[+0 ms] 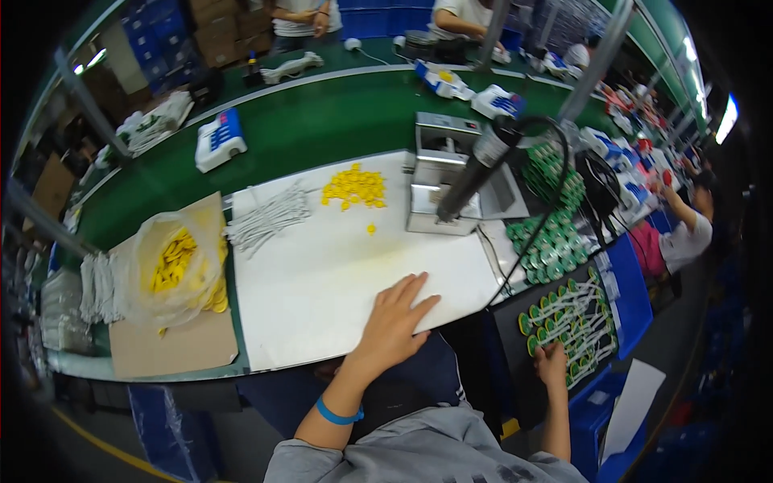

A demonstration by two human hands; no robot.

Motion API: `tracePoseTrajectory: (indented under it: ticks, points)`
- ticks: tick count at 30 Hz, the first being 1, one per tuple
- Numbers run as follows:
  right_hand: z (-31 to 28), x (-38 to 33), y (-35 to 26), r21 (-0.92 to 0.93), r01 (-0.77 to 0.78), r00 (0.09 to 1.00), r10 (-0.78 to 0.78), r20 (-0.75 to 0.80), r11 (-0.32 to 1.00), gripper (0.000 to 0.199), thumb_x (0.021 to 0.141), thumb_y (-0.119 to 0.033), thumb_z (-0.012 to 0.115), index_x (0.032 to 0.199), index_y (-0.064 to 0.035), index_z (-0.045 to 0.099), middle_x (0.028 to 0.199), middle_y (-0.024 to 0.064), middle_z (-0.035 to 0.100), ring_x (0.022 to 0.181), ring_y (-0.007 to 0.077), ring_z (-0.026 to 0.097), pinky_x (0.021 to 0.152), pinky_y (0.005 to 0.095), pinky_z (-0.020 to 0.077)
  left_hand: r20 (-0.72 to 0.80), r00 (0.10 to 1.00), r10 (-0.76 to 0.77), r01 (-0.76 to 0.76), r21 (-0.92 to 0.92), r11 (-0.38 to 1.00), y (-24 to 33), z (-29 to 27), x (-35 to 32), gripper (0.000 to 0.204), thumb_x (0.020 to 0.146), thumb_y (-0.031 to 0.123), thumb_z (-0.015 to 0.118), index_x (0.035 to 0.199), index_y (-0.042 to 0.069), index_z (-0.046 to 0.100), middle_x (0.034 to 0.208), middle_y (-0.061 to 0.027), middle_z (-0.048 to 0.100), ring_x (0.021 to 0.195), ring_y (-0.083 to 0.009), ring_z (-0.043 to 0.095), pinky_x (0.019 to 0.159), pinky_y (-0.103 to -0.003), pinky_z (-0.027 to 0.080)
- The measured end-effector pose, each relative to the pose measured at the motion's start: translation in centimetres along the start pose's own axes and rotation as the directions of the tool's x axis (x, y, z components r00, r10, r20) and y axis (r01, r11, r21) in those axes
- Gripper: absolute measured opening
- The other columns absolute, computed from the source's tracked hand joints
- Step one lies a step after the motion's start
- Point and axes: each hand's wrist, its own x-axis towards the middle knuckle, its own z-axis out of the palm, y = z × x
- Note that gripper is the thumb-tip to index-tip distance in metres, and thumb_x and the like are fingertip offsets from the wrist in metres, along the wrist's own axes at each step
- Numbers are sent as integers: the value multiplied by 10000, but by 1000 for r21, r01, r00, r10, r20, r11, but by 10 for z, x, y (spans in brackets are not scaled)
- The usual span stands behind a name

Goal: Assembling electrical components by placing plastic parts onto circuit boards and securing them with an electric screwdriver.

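My left hand [394, 318] lies palm down near the front edge of a white sheet [322, 298], fingers stretched out, holding nothing; a blue band circles its wrist. Over at the right, my right hand [551, 364] is at the near left side of a dark tray [515, 322] of round green circuit boards with yellow rims and white wires [576, 322]. Its fingers are curled together beside the boards; whatever is between them is hidden. Small yellow discs [354, 187] lie heaped on the sheet's far part, one loose disc [371, 229] nearer me. A bundle of white wires [270, 216] lies left of them.
A metal fixture [435, 185] with a dark cylindrical tool [481, 167] and cable stands at the sheet's far right. Green boards [547, 245] are stacked beside it. Left, a plastic bag of yellow pieces [173, 266] sits on cardboard [177, 350]. Behind runs a green conveyor [306, 113]; other people work beyond.
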Motion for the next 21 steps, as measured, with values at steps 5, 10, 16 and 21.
tracePoseTrajectory:
  ticks: [5, 10, 16, 21]
  points:
    - [1, -66, -196, 87, 66, 721, -108, 684, 994, 287, 992, -282, 742, 969, -6, 667, 716, 60, 703, 601, 117, 650, 537, 284, 503, -28, 1000, 4, -1, 75, 997, -6, -17, -15, 573, 823, 253, 836, 1345, 102, 657, 1571, -168, 479, 1461, -370, 432, 1137, -470, 384]
    - [37, -102, -320, 772, 15, 385, -716, 582, 636, 105, 1015, -106, 685, 1040, -4, 675, 869, 53, 710, 673, 72, 626, 575, 218, 485, -283, 954, -102, 78, -95, 992, -8, -34, -40, 195, 909, 207, 785, 1016, 49, 741, 1261, -162, 703, 1248, -350, 634, 1023, -438, 489]
    - [111, -104, -434, 556, 724, 298, -912, 280, 407, 548, 971, -195, 717, 1443, 16, 534, 1556, 246, 477, 1468, 420, 425, 1200, 481, 357, -259, 936, -240, 194, -192, 962, -19, -114, -90, 206, 932, 132, 753, 1090, -1, 743, 1194, -172, 746, 1212, -344, 676, 1034, -427, 522]
    - [151, -97, -444, 276, 879, 321, -911, 260, 389, 573, 978, -239, 695, 1463, 14, 523, 1630, 254, 384, 1550, 411, 295, 1255, 501, 253, -216, 879, -425, 303, -437, 847, -27, -220, -153, 265, 988, 82, 687, 1239, 4, 721, 1196, -103, 759, 1113, -187, 703, 956, -326, 549]
